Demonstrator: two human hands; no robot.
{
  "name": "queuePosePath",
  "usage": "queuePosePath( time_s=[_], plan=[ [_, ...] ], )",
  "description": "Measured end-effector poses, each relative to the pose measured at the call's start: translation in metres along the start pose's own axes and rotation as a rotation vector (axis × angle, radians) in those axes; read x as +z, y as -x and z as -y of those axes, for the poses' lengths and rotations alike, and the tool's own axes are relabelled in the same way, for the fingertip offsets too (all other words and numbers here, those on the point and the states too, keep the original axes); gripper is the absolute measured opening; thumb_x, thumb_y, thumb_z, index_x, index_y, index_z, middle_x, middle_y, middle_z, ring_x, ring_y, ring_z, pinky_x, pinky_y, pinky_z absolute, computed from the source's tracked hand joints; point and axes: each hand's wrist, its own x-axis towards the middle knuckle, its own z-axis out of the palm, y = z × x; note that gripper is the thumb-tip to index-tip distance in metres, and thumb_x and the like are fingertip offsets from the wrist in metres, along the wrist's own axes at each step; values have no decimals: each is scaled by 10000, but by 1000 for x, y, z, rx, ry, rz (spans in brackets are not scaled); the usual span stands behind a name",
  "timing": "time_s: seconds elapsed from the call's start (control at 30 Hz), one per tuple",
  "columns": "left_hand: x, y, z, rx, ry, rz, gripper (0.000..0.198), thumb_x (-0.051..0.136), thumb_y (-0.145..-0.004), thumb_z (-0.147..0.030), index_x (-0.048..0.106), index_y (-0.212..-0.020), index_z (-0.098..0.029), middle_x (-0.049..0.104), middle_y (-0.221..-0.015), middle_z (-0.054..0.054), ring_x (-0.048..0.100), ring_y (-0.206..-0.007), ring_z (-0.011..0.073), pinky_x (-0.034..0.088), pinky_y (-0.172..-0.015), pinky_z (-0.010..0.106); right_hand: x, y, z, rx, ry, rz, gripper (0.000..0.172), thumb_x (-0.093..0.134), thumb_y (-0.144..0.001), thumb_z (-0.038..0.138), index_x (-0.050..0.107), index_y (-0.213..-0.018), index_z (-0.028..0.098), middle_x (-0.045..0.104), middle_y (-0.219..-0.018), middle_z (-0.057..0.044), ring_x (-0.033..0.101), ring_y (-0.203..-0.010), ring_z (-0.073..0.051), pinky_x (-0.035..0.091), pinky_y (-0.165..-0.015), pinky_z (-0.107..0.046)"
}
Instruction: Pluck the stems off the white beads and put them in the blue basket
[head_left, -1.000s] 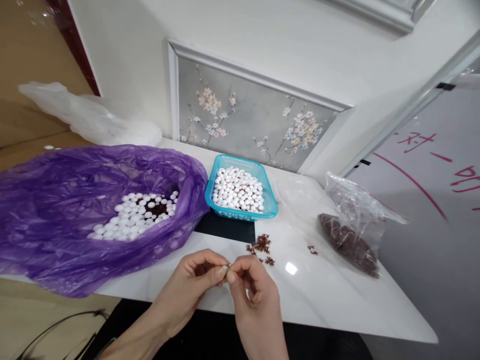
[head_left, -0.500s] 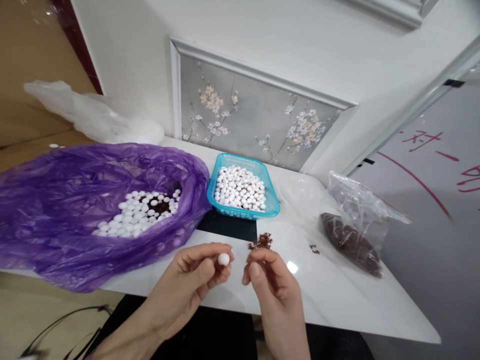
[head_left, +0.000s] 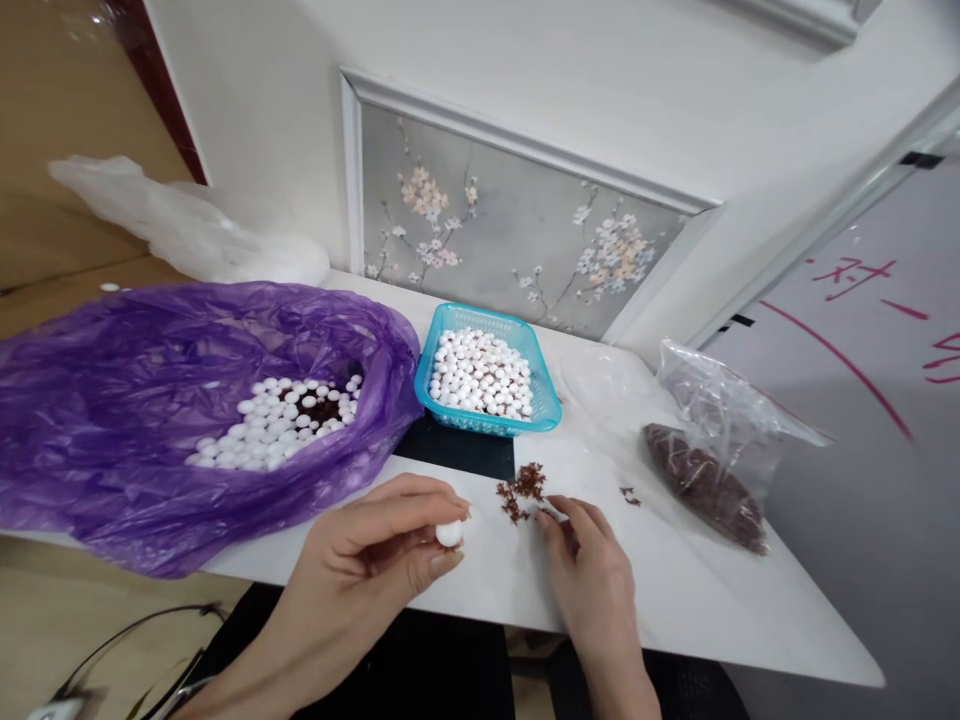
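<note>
Between the thumb and fingers of my left hand [head_left: 375,545] is a small white ball [head_left: 449,534], held above the table's front part. My right hand [head_left: 589,555] is down at the tabletop, thumb and forefinger pinched at the right edge of a little pile of small, spiky brown pieces [head_left: 529,482]. A brown bit shows at those fingertips, partly hidden. Behind the pile stands a blue plastic basket [head_left: 553,412] filled with white balls [head_left: 480,375], brown bits showing among them. More white balls [head_left: 259,430] and brown pieces lie in an open purple plastic bag [head_left: 150,350] on the left.
A clear bag of brown pieces [head_left: 705,485] leans at the table's right side, with a few loose brown bits [head_left: 630,495] beside it. Under the basket's front is a flat black object [head_left: 457,447]. A whiteboard [head_left: 847,400] borders the right; a white plastic bag [head_left: 225,235] lies back left.
My right hand has moved right and down to the brown pile, whose pieces now appear more spread. My left hand has turned, its fingers now over the ball.
</note>
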Motion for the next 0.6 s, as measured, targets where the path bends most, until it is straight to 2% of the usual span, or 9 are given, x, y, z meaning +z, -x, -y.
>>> queuePosePath(
  time_s=[0.23, 0.37, 0.6],
  plan=[
    [0, -1, 0, 10, -7, -6, 229, 731, -697, -131, 777, -847, -298, 685, -897, 47, 598, -778, 189, 485, -643, 236, 3, 0, 5, 4, 99, 39, 211, 482, -882, 294, 666, -948, 217, 651, -1003, -56, 588, -951, -239, 452, -803, -352],
    [1, -3, 5, -43, 139, 11, 178, 724, -714, -141, 761, -829, -272, 676, -846, 33, 576, -742, 159, 478, -685, 239, 3, 1, 6, 10, 102, 42, 187, 491, -884, 301, 657, -931, 227, 646, -995, -45, 572, -960, -237, 445, -801, -347],
    [5, -3, 9, -174, 326, -18, 128, 759, -697, -198, 771, -812, -253, 676, -858, 25, 557, -691, 114, 485, -668, 206, 5, 2, 5, -24, 90, 10, 209, 481, -886, 308, 671, -908, 225, 652, -971, -61, 581, -923, -241, 444, -756, -344]
  ],
)
